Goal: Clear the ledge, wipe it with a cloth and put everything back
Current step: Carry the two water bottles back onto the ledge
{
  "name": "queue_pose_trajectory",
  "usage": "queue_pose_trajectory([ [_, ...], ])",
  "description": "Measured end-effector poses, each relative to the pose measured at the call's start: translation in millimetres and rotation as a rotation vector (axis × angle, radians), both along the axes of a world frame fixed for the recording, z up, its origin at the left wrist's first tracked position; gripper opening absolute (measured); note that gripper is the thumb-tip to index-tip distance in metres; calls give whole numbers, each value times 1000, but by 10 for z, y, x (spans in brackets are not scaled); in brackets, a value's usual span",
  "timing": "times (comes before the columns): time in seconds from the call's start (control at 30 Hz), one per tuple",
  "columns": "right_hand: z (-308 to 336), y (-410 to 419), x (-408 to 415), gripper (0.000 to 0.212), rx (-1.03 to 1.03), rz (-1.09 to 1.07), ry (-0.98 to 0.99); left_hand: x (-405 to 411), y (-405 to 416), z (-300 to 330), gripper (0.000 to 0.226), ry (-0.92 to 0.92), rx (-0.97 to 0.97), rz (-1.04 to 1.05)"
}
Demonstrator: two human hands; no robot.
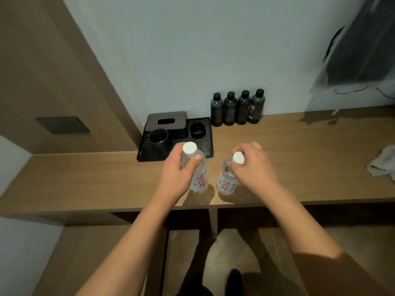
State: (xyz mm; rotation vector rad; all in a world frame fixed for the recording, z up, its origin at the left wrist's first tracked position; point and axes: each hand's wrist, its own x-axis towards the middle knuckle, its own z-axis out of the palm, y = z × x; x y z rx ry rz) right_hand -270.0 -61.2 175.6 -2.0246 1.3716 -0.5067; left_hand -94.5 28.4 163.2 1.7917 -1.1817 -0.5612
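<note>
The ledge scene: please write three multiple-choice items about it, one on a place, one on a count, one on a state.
1. Where does the cloth lie?
A. on the ledge's right end
B. in the tray
C. on the floor

2. How many dark bottles stand by the wall?
A. two
B. four
C. six

3. What is the left hand doing?
A. resting flat
B. wiping
C. gripping a clear bottle

Key: 1 A, it lies at the right edge of the ledge; 2 B, four black caps show; 3 C, its fingers wrap the bottle below the cap.

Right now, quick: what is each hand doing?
Left hand: grips the left water bottle just below its cap.
Right hand: holds the right water bottle at its cap.
</note>
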Motion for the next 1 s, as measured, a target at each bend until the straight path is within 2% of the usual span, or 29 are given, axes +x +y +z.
queue_pose_trajectory([
  [0.07, 16, -199, -71, 23, -2, -11, 8, -24, -199, -1, 21, -6, 1, -1],
  [0.2, 6, -624, -122, 27, 0, -39, 9, -25, -646, -82, 25, -138, 62, 26],
  [0.33, -71, -1026, -99, 27, 10, -66, 34, 16, -1135, -192, 27, -89, 38, -17],
  [0.67, -338, -2343, 270, 25, 10, -72, 120, 347, -2578, -574, 28, -98, 2, -53],
  [1.0, -593, -3389, 716, 31, 22, 23, 122, 558, -3448, -978, 29, -134, 98, -115],
])
